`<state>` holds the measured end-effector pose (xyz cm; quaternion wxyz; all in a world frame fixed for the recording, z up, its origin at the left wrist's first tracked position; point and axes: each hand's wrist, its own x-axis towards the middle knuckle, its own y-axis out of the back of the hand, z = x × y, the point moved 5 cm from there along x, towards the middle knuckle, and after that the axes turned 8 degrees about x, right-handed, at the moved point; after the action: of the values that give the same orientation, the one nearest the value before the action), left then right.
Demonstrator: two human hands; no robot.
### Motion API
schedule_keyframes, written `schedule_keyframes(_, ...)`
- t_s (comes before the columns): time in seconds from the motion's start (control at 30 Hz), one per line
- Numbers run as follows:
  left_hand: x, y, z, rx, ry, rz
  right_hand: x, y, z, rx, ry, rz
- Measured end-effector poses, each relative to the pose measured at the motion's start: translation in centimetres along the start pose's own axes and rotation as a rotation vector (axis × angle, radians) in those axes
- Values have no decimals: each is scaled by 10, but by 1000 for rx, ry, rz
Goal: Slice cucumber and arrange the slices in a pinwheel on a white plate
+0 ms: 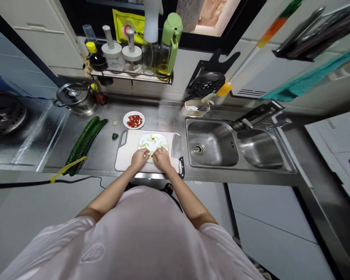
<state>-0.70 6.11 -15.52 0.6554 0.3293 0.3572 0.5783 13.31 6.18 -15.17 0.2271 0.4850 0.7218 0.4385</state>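
A white plate [160, 139] lies on a pale cutting board [128, 155], with thin cucumber slices [153, 137] set out in small flower-like groups with red bits at some centres. Over the plate's near left edge is my left hand [139, 159], its fingers pinched at a slice. My right hand [162, 159] bends over the near right part, fingers closed and touching the same group. The fingertips partly cover the slices there. On the board's right side lies a kitchen knife [177, 146], its black handle at the near edge. Behind the board sits a small plate of chopped red pieces [134, 120].
Two whole cucumbers [86, 142] lie left of the board, near a cut cucumber end [114, 136]. A lidded steel pot [76, 99] stands behind them. The double sink [212, 144] is on the right. Above the counter hangs a rack [134, 76] with bottles and jars.
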Motion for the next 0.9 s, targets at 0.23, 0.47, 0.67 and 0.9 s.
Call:
schedule_keyframes(0.23,2,-4,1,76,10,-17,1,1,-1,-41,-22,-65)
schedule_keyframes(0.47,4,-7,6,123,3,-25,3,-2,-1,-63,-17,-76)
schedule_keyframes(0.67,4,-8,9,163,8,-39,4,-2,0,-63,-18,-95)
schedule_keyframes(0.9,4,-7,11,183,28,-55,4,-2,-1,-61,-21,-107)
